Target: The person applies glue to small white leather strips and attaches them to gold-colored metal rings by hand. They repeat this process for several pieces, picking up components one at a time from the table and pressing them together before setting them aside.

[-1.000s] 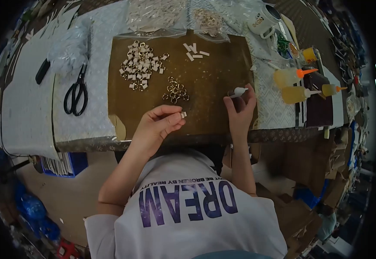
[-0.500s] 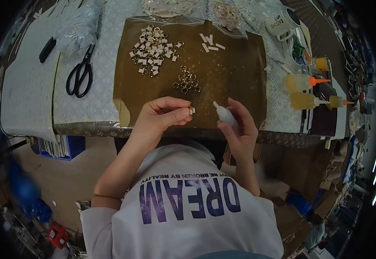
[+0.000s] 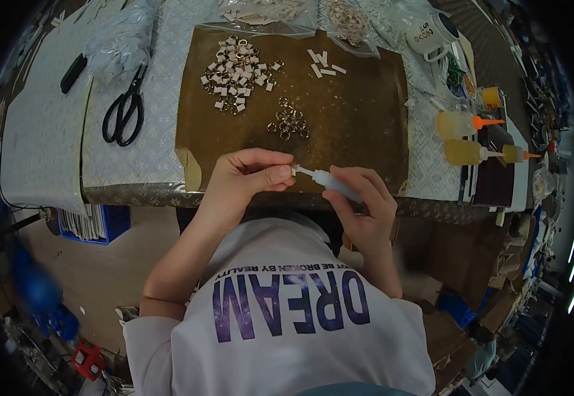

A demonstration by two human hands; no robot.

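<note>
White bottle (image 3: 340,187) at small pale piece (image 3: 294,171)

Near the front edge of the brown mat (image 3: 359,119), the left hand (image 3: 251,177) pinches the piece; the right hand (image 3: 371,198) grips the bottle, its nozzle (image 3: 305,171) at the piece.

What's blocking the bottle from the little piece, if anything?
Nothing I can see: the right hand holds the bottle, its tip right at the piece pinched in the left hand.
</note>
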